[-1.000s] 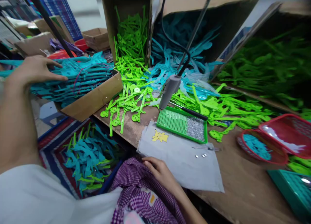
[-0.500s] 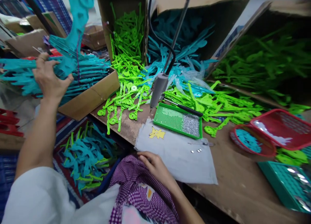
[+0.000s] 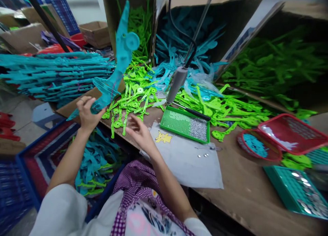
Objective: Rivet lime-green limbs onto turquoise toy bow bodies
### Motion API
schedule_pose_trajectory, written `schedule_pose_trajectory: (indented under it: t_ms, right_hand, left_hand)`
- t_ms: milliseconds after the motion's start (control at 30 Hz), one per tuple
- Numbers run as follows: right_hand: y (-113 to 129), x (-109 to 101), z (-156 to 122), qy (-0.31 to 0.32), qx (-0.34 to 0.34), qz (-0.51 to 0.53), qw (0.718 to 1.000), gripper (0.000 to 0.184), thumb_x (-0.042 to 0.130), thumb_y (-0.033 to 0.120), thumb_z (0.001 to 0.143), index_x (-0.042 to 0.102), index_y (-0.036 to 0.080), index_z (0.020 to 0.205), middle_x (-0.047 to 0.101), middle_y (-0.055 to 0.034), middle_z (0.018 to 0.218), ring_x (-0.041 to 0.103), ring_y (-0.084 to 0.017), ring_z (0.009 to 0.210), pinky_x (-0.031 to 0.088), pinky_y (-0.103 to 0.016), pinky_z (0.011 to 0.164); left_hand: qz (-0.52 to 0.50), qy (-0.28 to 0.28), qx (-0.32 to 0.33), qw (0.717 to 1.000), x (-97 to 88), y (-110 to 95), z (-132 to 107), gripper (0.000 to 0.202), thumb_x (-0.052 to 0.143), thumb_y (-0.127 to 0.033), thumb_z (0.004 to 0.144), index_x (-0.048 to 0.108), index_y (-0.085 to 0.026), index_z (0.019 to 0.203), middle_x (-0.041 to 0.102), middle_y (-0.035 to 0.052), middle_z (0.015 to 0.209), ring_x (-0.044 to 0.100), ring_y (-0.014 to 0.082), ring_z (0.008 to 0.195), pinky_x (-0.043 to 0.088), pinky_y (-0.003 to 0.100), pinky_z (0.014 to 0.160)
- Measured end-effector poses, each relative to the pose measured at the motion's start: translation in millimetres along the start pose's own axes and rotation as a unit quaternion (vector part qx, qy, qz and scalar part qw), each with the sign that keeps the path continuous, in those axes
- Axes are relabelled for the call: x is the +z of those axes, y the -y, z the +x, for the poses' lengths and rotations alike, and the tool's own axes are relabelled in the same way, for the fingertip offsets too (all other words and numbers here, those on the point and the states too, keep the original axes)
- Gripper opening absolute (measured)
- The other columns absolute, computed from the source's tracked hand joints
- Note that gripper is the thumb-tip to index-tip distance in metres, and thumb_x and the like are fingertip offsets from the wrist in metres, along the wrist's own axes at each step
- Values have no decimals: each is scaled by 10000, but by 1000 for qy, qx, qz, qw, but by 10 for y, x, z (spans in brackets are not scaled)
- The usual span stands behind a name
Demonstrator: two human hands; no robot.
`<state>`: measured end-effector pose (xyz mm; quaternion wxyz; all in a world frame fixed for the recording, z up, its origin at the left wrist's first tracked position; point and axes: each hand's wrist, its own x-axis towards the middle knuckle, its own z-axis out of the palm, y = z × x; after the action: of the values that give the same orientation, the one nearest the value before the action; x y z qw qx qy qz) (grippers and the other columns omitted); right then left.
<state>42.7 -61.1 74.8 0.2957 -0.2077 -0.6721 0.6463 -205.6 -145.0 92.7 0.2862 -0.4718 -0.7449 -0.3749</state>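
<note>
My left hand (image 3: 88, 114) grips the lower end of a long teal plastic part (image 3: 119, 63), with a round disc near its upper end. It is held tilted upright above the cardboard box edge, and a thin dark reddish line crosses it. My right hand (image 3: 140, 135) holds nothing; its fingers are apart and partly curled, close to the loose lime-green plastic arms (image 3: 135, 99) at the table edge. Left of the held part lies a thick stack of similar teal parts (image 3: 64, 72).
A grey electric screwdriver (image 3: 176, 84) hangs over a green tray (image 3: 176, 121) of small metal pieces. A grey cloth (image 3: 184, 164) carries several small bits. Red baskets (image 3: 302, 133) and a teal tray (image 3: 279, 188) stand right. Below left is a blue crate (image 3: 28, 171) with teal and green parts.
My left hand has brought the teal part from above the stack rightward and down toward the table. My right hand has risen from my lap to the table edge, fingers spreading.
</note>
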Motion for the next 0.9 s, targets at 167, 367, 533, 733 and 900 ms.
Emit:
schedule_pose_trajectory:
  t_ms: [167, 367, 533, 733, 900]
  right_hand:
    - [37, 233, 462, -38, -51, 26, 998, 736, 676, 567, 790, 470, 204, 1397, 582, -98, 1374, 563, -224, 1247, 474, -360, 1036]
    - [60, 158, 540, -26, -110, -130, 985, 463, 504, 597, 887, 705, 198, 1009, 712, -36, 954, 632, -207, 920, 498, -339, 870]
    - [-53, -253, 305, -156, -81, -152, 973, 416, 517, 570, 884, 682, 188, 874, 691, -44, 865, 610, -196, 828, 492, -332, 814]
    - [72, -692, -315, -230, -54, -181, 955, 309, 599, 512, 855, 623, 203, 865, 657, 0, 746, 564, -138, 667, 469, -278, 671]
    - [105, -957, -800, -297, -39, -202, 932, 283, 649, 492, 815, 571, 220, 826, 604, 31, 674, 511, -115, 584, 430, -267, 570]
  left_hand:
    - [-34, 44, -40, 998, 290, 75, -485, 413, 836, -443, 594, 511, -240, 750, 545, 68, 935, 580, 282, 975, 428, 525, 983]
    - [-106, 101, -43, 988, 376, 14, -744, 458, 847, -466, 548, 600, -229, 852, 526, 85, 989, 571, 317, 1076, 399, 530, 1066]
    - [-54, 139, 26, 989, 101, 188, -706, 379, 664, -257, 743, 636, -211, 1118, 558, 140, 1204, 553, 310, 1208, 359, 523, 1138]
    - [18, 191, -15, 981, -316, 196, -1081, 721, 499, -20, 689, 522, -209, 1384, 261, 175, 1554, 268, 387, 1458, 320, 604, 1143]
    - [26, -97, -147, 984, -255, -543, -1429, 554, 552, -172, 759, 502, -143, 1310, 423, 201, 1334, 450, 358, 1287, 479, 532, 983]
